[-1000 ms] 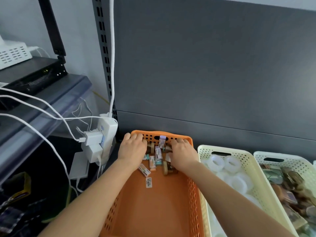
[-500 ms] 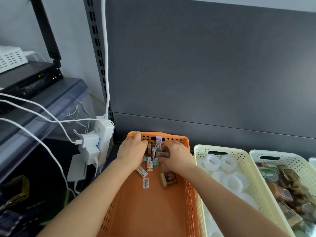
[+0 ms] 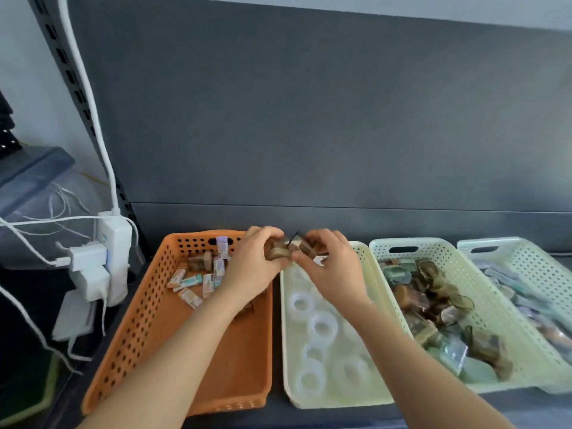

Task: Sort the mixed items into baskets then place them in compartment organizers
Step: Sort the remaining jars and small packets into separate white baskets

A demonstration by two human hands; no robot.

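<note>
While both grips are loaded, move them as a pair. Your left grip (image 3: 253, 270) is curled round a cluster of brown blocks (image 3: 276, 253). Your right grip (image 3: 332, 274) pinches more of the same just beside it, and the two bundles nearly touch. A thin dark strand sticks up between them; I cannot tell what it is, or whether it joins the bundles, so don't pull the grips apart sharply.

Both loads hang above the seam between two baskets. The orange basket (image 3: 145, 308) is below and left of the grips, and the cream basket (image 3: 334, 397) of clear rings (image 3: 322, 325) sits under the right grip. The likely home is the third basket (image 3: 433, 241), right of the right grip, where a brown pile (image 3: 414, 300) of similar pieces already lies.

Cross over the rings without loosening, since a block dropped there means sorting again. Lower the grips close to the pile, then release the right one first to give the left room.

One more brown piece (image 3: 198, 263) lies among the small packets (image 3: 198, 280), left of the left grip. It looks like the next thing to fetch.
</note>
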